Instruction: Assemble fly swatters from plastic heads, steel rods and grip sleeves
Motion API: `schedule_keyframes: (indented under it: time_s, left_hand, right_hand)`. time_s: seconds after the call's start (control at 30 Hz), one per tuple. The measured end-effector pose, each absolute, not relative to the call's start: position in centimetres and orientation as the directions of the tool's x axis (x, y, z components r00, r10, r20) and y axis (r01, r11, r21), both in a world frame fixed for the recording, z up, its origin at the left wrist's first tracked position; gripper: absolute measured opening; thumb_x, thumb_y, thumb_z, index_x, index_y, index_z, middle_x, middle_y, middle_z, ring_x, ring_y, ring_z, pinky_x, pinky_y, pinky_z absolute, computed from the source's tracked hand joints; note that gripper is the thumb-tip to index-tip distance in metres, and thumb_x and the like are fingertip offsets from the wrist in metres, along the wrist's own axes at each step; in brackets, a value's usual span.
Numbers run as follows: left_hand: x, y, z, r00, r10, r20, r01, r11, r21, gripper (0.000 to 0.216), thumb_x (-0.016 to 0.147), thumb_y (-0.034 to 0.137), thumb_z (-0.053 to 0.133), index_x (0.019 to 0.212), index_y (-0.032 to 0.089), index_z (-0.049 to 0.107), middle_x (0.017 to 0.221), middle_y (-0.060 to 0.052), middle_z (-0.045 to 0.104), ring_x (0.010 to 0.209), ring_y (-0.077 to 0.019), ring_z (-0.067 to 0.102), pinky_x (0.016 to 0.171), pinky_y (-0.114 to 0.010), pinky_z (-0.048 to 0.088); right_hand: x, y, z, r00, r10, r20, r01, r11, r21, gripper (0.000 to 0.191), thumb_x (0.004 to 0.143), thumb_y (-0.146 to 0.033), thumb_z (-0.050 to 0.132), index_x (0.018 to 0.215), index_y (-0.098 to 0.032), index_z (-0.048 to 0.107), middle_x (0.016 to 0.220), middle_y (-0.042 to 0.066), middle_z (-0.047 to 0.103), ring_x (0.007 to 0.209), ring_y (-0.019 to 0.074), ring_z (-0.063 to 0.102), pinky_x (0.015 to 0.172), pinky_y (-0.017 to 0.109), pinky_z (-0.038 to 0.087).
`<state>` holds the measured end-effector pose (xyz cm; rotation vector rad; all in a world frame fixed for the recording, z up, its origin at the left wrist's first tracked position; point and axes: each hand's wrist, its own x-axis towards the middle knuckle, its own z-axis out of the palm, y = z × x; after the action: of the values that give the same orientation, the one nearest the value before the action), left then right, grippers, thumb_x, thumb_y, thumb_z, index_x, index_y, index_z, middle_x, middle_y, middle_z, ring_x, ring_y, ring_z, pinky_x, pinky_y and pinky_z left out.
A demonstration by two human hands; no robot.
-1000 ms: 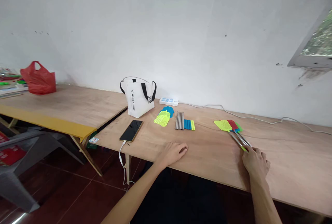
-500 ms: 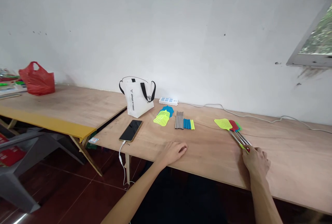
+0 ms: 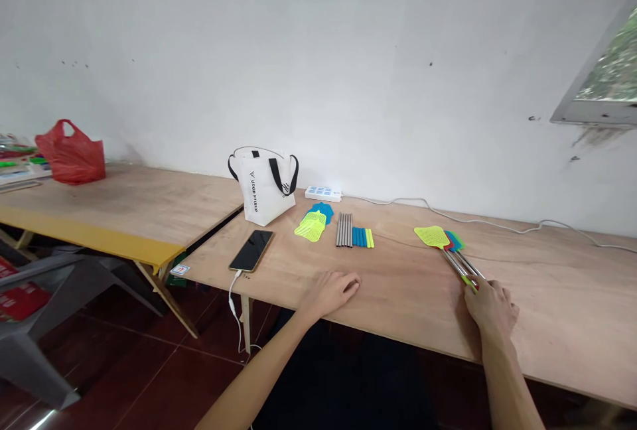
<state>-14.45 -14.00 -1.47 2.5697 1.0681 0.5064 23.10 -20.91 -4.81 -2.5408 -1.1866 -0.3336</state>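
Observation:
My right hand [image 3: 492,307] is closed around the handle end of a yellow-green fly swatter [image 3: 432,237] at the table's right. Red, blue [image 3: 454,240] and green swatter heads lie partly beneath or beside it, their metal rods running back toward the hand. Whether the fingers grip those rods too is hidden. My left hand [image 3: 332,294] rests near the front edge, fingers curled, nothing visible in it. Beyond it lie a row of metal tubes [image 3: 344,229], several blue grips [image 3: 359,237] and yellow grips [image 3: 369,238]. Loose yellow [image 3: 311,225] and blue [image 3: 325,210] swatter heads overlap farther left.
A phone [image 3: 251,251] on a white charging cable lies at the left, before a white tote bag [image 3: 266,191]. Along the wall sits a power strip [image 3: 323,194] with its cord. A second table [image 3: 149,198] at the left bears a red plastic bag [image 3: 72,154].
The yellow-green swatter head has shifted slightly right and now covers more of the red one. My right hand has barely moved, and my left hand stays in place.

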Motion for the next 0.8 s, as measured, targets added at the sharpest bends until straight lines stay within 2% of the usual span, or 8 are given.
schedule_keyframes:
  time_s: [0.17, 0.37, 0.5, 0.57, 0.67, 0.73, 0.8]
  left_hand:
    - [-14.4, -14.0, -1.4, 0.654, 0.731, 0.196, 0.625, -0.668, 0.403, 0.026, 0.104, 0.034, 0.045, 0.112, 0.028, 0.068, 0.110, 0.001, 0.076, 0.099, -0.0219, 0.071, 0.080, -0.028, 0.048]
    - [-14.4, -14.0, -1.5, 0.651, 0.731, 0.206, 0.624, -0.669, 0.403, 0.025, 0.103, 0.034, 0.045, 0.111, 0.029, 0.068, 0.110, 0.001, 0.076, 0.098, -0.0220, 0.071, 0.080, -0.028, 0.048]
    - [-14.6, -13.8, -1.5, 0.639, 0.738, 0.218, 0.583, -0.649, 0.490, 0.025, 0.102, 0.035, 0.046, 0.107, 0.027, 0.069, 0.109, 0.000, 0.075, 0.098, -0.0207, 0.070, 0.081, -0.028, 0.048]
    - [-14.8, -13.4, -1.5, 0.612, 0.751, 0.248, 0.538, -0.625, 0.566, 0.025, 0.102, 0.035, 0.047, 0.106, 0.025, 0.069, 0.106, 0.000, 0.075, 0.094, -0.0190, 0.069, 0.082, -0.027, 0.049]
    - [-15.7, -12.3, -1.4, 0.535, 0.782, 0.320, 0.495, -0.597, 0.631, 0.022, 0.100, 0.033, 0.048, 0.105, 0.024, 0.067, 0.104, -0.002, 0.072, 0.093, -0.0185, 0.067, 0.084, -0.029, 0.050]
    - [-16.7, -11.4, -1.6, 0.457, 0.814, 0.358, 0.526, -0.572, 0.629, 0.021, 0.100, 0.034, 0.049, 0.108, 0.024, 0.065, 0.109, -0.003, 0.069, 0.101, -0.0209, 0.065, 0.091, -0.032, 0.050]
    - [-17.9, -10.4, -1.9, 0.375, 0.852, 0.365, 0.596, -0.523, 0.609, 0.024, 0.099, 0.036, 0.049, 0.116, 0.024, 0.062, 0.118, -0.006, 0.065, 0.110, -0.0239, 0.063, 0.098, -0.037, 0.048]
  right_hand:
    - [23.0, -21.0, -4.9, 0.624, 0.700, 0.347, 0.779, -0.594, -0.202, 0.045, 0.098, -0.035, 0.036, 0.130, -0.022, 0.066, 0.120, 0.017, 0.062, 0.117, 0.0350, 0.056, 0.090, 0.050, 0.047]
    - [22.6, -20.8, -4.6, 0.635, 0.669, 0.386, 0.771, -0.572, -0.279, 0.043, 0.097, -0.036, 0.040, 0.130, -0.024, 0.066, 0.123, 0.016, 0.062, 0.119, 0.0339, 0.054, 0.094, 0.049, 0.045]
    - [22.8, -20.1, -4.3, 0.610, 0.672, 0.419, 0.792, -0.502, -0.349, 0.042, 0.095, -0.034, 0.041, 0.125, -0.024, 0.068, 0.122, 0.014, 0.063, 0.118, 0.0328, 0.053, 0.096, 0.048, 0.045]
    - [23.0, -19.6, -4.1, 0.546, 0.726, 0.418, 0.831, -0.409, -0.376, 0.042, 0.094, -0.035, 0.041, 0.123, -0.022, 0.069, 0.122, 0.014, 0.065, 0.116, 0.0324, 0.056, 0.097, 0.046, 0.045]
    - [22.8, -18.9, -4.1, 0.327, 0.882, 0.339, 0.902, -0.183, -0.392, 0.044, 0.095, -0.038, 0.039, 0.121, -0.020, 0.070, 0.126, 0.014, 0.067, 0.118, 0.0307, 0.059, 0.102, 0.044, 0.046]
    - [21.9, -18.5, -4.3, 0.154, 0.954, 0.258, 0.930, -0.052, -0.364, 0.048, 0.096, -0.042, 0.039, 0.129, -0.020, 0.066, 0.135, 0.012, 0.064, 0.125, 0.0296, 0.058, 0.109, 0.044, 0.043]
    - [20.4, -18.2, -4.8, 0.063, 0.985, 0.161, 0.952, -0.011, -0.306, 0.055, 0.096, -0.048, 0.039, 0.142, -0.022, 0.058, 0.148, 0.012, 0.056, 0.136, 0.0299, 0.051, 0.117, 0.049, 0.036]
